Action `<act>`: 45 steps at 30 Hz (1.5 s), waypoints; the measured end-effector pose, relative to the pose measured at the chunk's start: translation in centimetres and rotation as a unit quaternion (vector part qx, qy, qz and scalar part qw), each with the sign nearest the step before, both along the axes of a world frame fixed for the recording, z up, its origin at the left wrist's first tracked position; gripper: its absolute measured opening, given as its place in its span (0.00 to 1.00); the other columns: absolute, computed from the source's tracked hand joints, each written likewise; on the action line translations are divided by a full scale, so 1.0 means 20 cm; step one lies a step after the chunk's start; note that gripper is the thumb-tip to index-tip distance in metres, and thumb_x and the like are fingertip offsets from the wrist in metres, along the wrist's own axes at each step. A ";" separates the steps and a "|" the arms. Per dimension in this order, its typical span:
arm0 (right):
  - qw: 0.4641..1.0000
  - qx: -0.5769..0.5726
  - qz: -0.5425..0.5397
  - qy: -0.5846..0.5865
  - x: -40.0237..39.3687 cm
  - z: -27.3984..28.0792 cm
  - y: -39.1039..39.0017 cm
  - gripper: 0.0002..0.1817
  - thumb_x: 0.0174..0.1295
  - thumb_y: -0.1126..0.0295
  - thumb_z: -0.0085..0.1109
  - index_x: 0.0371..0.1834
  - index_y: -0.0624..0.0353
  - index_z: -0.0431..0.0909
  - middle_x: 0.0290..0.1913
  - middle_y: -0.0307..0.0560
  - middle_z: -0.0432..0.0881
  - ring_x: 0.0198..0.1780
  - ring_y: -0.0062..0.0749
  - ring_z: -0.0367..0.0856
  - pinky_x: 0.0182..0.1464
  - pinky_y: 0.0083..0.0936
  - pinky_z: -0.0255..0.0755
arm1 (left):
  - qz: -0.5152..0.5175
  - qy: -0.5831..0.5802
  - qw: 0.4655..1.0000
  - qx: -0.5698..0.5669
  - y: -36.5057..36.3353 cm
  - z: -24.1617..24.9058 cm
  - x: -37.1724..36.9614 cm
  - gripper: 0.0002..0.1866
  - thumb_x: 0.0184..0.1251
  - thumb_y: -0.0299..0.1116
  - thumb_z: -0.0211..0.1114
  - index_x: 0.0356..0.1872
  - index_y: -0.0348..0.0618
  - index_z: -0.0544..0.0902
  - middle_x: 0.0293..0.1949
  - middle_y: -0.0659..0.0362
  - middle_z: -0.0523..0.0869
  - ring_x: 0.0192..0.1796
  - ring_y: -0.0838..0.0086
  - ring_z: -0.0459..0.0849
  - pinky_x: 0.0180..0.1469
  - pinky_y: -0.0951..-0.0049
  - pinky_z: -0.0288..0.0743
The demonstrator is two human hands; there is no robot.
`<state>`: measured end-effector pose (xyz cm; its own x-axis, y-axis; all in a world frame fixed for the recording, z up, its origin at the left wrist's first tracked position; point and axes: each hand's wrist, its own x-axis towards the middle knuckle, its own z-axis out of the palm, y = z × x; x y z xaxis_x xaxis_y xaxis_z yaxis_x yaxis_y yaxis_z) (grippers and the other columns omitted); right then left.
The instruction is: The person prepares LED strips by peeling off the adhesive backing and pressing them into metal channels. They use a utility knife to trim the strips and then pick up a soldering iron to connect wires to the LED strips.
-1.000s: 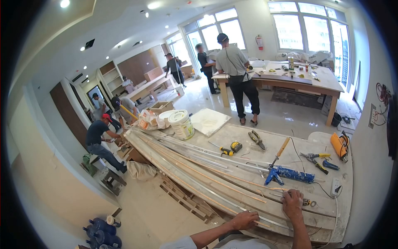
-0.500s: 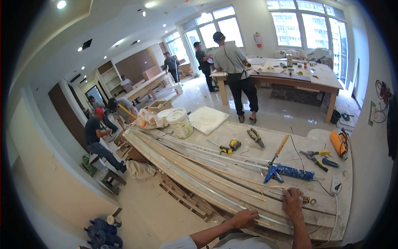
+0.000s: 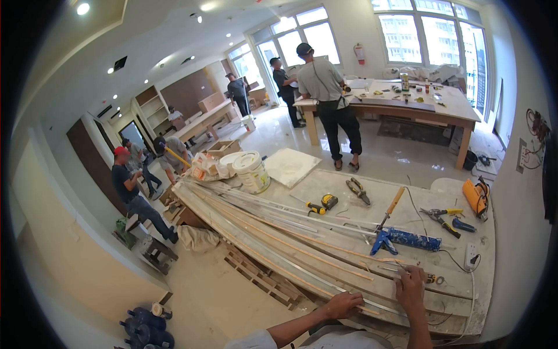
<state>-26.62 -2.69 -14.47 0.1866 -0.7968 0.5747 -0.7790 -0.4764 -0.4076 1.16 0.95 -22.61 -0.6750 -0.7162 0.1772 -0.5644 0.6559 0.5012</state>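
My left hand [image 3: 344, 305] is closed at the near edge of the worktable [image 3: 337, 186], its fingers gripping a long thin light-coloured strip [image 3: 386, 309]. Farther right, my right hand [image 3: 411, 285] has its fingers curled down over the strips; whatever they pinch is hidden. Just beyond it lies a tool with a yellow-and-black handle [image 3: 432, 278], partly covered by the hand. Long wooden strips [image 3: 314, 251] and pale trim lengths run away to the far left. A blue caulking gun [image 3: 414, 239] rests beyond my right hand.
On the worktable lie pliers [image 3: 358, 191], a tape measure [image 3: 329, 201], a screwdriver [image 3: 314, 207], cutters [image 3: 442, 221], an orange power tool [image 3: 476, 198], a power strip [image 3: 471, 257] and a white bucket [image 3: 252, 172]. Several people work beyond. A wooden pallet [image 3: 261, 279] lies on the floor.
Both my hands stay almost where they were. At the left, the person in the red cap has straightened up from a bent posture.
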 end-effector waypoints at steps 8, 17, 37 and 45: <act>0.986 0.059 0.067 -0.143 -0.04 0.00 0.35 0.16 0.55 0.74 0.72 0.48 0.61 0.85 0.47 0.59 0.82 0.51 0.58 0.81 0.62 0.52 0.72 | 0.004 -0.003 1.000 0.000 0.00 0.01 0.00 0.16 0.67 0.36 0.71 0.51 0.48 0.79 0.48 0.55 0.80 0.45 0.52 0.83 0.48 0.53 0.78; 0.885 0.451 0.100 0.057 -0.46 -0.03 0.84 0.20 0.57 0.69 0.70 0.53 0.65 0.86 0.47 0.63 0.86 0.54 0.60 0.85 0.64 0.46 0.77 | -0.003 -0.023 1.000 -0.007 0.01 0.03 0.00 0.15 0.66 0.36 0.71 0.50 0.46 0.80 0.48 0.56 0.79 0.46 0.56 0.83 0.50 0.55 0.78; 0.738 0.670 0.016 0.085 -0.45 -0.12 0.95 0.21 0.62 0.65 0.65 0.57 0.63 0.85 0.54 0.62 0.85 0.58 0.59 0.84 0.65 0.46 0.76 | 0.000 0.022 1.000 0.003 0.05 0.05 -0.03 0.17 0.67 0.48 0.73 0.48 0.49 0.84 0.45 0.58 0.81 0.43 0.56 0.86 0.49 0.54 0.81; 0.724 0.685 0.008 0.081 -0.46 -0.13 0.99 0.21 0.65 0.63 0.63 0.58 0.63 0.85 0.56 0.62 0.85 0.60 0.59 0.83 0.65 0.45 0.76 | -0.007 -0.035 0.999 0.018 0.03 0.04 -0.03 0.16 0.72 0.47 0.70 0.51 0.49 0.85 0.45 0.59 0.83 0.45 0.61 0.86 0.49 0.58 0.77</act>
